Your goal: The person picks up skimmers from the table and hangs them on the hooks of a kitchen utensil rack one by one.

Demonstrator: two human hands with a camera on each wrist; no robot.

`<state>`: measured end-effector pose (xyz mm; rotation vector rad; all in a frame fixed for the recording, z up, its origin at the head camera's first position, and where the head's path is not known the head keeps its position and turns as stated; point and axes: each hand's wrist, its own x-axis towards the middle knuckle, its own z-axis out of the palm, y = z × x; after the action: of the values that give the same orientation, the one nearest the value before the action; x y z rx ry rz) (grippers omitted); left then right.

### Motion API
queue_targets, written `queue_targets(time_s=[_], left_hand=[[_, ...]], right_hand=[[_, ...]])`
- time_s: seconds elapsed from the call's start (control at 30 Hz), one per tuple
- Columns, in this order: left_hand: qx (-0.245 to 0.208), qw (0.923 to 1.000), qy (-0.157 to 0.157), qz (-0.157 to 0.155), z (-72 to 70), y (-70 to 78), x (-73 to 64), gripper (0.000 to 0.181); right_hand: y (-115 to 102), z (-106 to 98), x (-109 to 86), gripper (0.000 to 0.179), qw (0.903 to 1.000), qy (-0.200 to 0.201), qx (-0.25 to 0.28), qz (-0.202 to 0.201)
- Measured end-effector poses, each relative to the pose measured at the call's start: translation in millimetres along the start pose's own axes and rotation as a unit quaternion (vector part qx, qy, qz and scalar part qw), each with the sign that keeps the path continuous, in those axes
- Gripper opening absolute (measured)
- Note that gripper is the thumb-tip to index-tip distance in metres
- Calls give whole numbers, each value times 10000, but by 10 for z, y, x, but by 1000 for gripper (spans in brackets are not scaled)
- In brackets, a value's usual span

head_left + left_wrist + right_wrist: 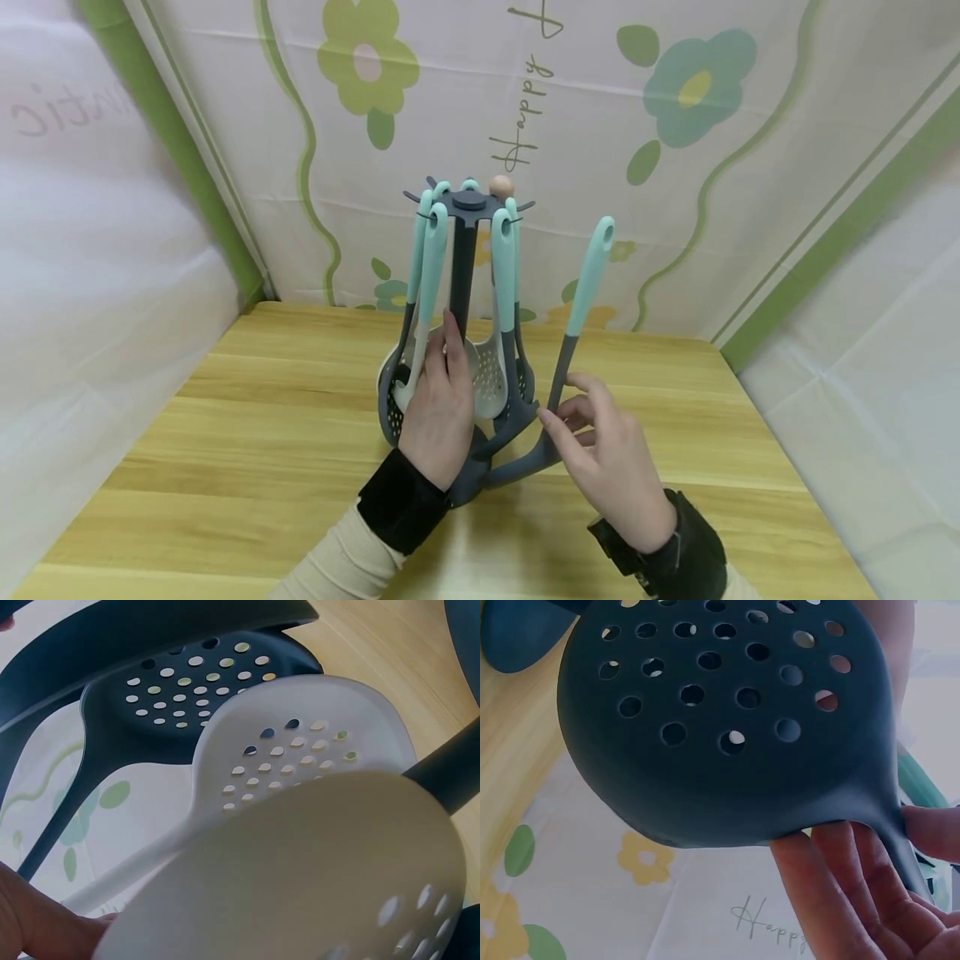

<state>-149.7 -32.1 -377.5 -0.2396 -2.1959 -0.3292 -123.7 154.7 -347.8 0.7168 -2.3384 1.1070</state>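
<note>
A utensil stand with a dark post [463,267] rises mid-table, hung with several mint-handled utensils. My right hand [611,454] pinches the dark neck of a skimmer [588,283], its mint handle pointing up, to the right of the stand. In the right wrist view, the skimmer's dark bowl [705,772] is full of round holes. My left hand [442,417] reaches in among the hanging utensils, visible fingers straight against the post; its thumb is hidden. The left wrist view has a white slotted spoon [360,705], a dark slotted utensil [142,746] and a pale perforated utensil [285,847] close by.
A wooden ball-shaped tip [501,186] shows behind the stand's dark top [468,200]. The stand is on a wood-grain table [225,433]. A floral cloth [450,75] hangs behind the table, with pale cloth walls at both sides.
</note>
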Motion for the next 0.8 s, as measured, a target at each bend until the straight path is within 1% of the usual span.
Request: queue_targets(time_s=[0.17,0.53,0.8], left_hand=[[20,10000,0,0,0,1,1,73],[36,9999,-110,4,-16,-4,2,75],[-93,9997,-205,-4,-30,-1,10,79]], right_hand=[[-75,-11,-3,36,9999,10,-9,-129],[-193,-14,2,40,9979,106,-191,-617],[-275,-1,8,43,9954,64,-248,-922]])
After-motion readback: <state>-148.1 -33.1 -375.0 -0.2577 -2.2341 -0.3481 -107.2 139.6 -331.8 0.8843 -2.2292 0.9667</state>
